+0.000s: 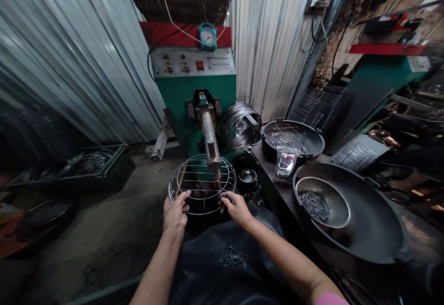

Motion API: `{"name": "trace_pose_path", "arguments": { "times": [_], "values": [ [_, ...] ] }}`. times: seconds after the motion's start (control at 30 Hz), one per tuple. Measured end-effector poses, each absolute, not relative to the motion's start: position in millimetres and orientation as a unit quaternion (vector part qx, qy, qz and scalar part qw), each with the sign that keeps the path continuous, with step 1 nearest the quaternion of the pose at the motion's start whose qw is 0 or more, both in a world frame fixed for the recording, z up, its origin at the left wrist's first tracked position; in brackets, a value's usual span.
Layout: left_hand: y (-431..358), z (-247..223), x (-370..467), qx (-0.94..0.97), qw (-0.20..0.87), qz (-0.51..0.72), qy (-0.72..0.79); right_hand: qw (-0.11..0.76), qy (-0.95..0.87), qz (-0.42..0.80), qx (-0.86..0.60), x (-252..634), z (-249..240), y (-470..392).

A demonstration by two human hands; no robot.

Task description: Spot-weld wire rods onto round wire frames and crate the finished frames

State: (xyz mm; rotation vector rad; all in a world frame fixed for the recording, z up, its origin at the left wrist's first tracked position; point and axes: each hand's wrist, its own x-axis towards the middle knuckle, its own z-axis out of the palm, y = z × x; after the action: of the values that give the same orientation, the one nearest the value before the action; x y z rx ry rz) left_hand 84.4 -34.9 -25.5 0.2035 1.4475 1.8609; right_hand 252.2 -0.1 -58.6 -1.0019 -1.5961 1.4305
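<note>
A round wire rack (pixel 203 198) with two rings and crossing bars lies under the electrode tip of a green spot welding machine (pixel 211 148). My left hand (pixel 176 210) is closed on the rack's near left rim, thumb on top. At the near right side of the rack, my right hand (pixel 234 205) is pinched on what looks like a small wire piece, mostly hidden by the fingers. The electrode comes down over the rack's right half. On the dark apron (pixel 208 268) across my lap lies a small heap of bent wire pieces (pixel 232 257).
A wire coil (pixel 241 127) hangs right of the machine. Beside me stand a large black pan (pixel 378 222) with a metal bowl (pixel 343 203) of wire pieces, and another pan (pixel 317 141) with wire parts. A bagged phone (pixel 286 162) leans there. Left is a green tray (pixel 114 161).
</note>
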Motion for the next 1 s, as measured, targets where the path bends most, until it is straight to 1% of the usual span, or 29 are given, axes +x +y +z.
{"name": "trace_pose_path", "arguments": {
  "times": [0.17,0.5,1.0],
  "values": [
    [-37,-31,83,0.079,0.382,0.732,0.558,0.39,-0.632,0.545,-0.389,249,-59,-4],
    [-41,-38,88,0.052,0.35,0.761,0.544,0.391,-0.638,0.543,-0.381,250,-54,-5],
    [-11,-30,82,0.024,0.377,0.766,0.519,0.404,-0.652,0.532,-0.359,247,-51,25]
  ]
}}
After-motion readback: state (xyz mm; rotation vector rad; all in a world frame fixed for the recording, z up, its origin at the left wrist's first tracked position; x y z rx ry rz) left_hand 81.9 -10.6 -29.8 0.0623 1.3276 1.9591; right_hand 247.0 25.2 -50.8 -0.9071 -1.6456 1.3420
